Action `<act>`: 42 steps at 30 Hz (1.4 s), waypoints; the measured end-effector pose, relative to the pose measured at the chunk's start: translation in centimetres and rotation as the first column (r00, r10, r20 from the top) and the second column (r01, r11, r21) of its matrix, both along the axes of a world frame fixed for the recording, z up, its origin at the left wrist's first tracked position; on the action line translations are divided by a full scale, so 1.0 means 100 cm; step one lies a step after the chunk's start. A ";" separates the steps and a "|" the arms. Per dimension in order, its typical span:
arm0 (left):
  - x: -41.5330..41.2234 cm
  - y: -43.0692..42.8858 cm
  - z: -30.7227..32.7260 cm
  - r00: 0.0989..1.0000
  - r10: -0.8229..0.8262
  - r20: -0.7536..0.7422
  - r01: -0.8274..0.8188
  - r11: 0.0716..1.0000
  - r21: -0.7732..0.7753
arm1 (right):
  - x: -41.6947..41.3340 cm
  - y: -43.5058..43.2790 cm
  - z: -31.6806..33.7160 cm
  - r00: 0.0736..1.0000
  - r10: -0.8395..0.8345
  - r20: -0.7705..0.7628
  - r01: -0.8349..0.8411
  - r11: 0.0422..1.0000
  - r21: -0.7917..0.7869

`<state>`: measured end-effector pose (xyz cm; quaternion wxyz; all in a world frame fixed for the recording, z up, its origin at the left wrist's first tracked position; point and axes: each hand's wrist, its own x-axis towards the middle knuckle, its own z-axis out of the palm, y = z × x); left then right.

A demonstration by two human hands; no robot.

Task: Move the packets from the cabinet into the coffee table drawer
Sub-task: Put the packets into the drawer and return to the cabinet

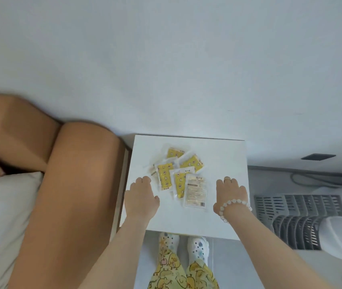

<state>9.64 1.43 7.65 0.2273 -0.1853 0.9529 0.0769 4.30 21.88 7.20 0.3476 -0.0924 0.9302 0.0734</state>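
Pillow: a white pillow (pixel 3 205) fills the 8 o'clock part of the view, lying against the headboard.
Headboard: a padded brown headboard (pixel 72 184) runs from 9 o'clock down to 7 o'clock, its right edge just beside the cabinet.
Left hand: the left hand (pixel 142 197) is over the cabinet top at 8 o'clock of the packet pile, back upward, fingers loosely bent, nothing held; its knuckles are just beside the nearest yellow packet.
Cabinet: a white cabinet (pixel 224 155) stands against the pale wall (pixel 166 59), its flat top seen from above.
Packets: a loose overlapping pile of clear packets (pixel 178 174) with yellow printed contents lies on the cabinet top, toward 12 o'clock of its surface and between the two hands.
Label packet: one packet (pixel 196 192) lies with its white printed back and barcode upward, at 5 o'clock of the pile.
Right hand: the right hand (pixel 231 193) is at 4 o'clock of the pile, just beside the label packet, back upward, fingers bent downward, gripping nothing; a ring (pixel 227 180) is on one finger.
Hands together: well apart, one on each side of the pile.
Bracelet: a pale bead bracelet (pixel 234 204) circles the right wrist.
Legs: duck-print trousers (pixel 176 274) and white clogs (pixel 198 246) show at 6 o'clock, below the cabinet's near edge.
Crates: grey slotted crates (pixel 299 217) lie on the floor at 4 o'clock.
Cable: a dark cable (pixel 311 180) lies at 3 o'clock.
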 end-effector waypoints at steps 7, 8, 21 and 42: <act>-0.036 -0.002 -0.089 0.996 0.044 0.080 -0.042 0.999 -0.023 | -0.038 -0.027 -0.082 0.998 0.069 -0.007 -0.070 0.996 -0.056; -0.042 -0.003 -0.100 0.995 0.069 0.075 -0.069 0.998 -0.003 | -0.040 -0.031 -0.091 0.996 0.091 -0.014 -0.092 0.993 -0.070; -0.083 -0.022 -0.167 0.965 0.184 0.186 -0.220 0.956 0.193 | -0.043 -0.052 -0.148 0.912 0.409 -0.033 -0.410 0.911 -0.030; -0.079 -0.015 -0.167 0.986 0.103 0.134 -0.107 0.994 0.026 | -0.030 -0.055 -0.149 0.923 0.382 -0.054 -0.385 0.920 -0.069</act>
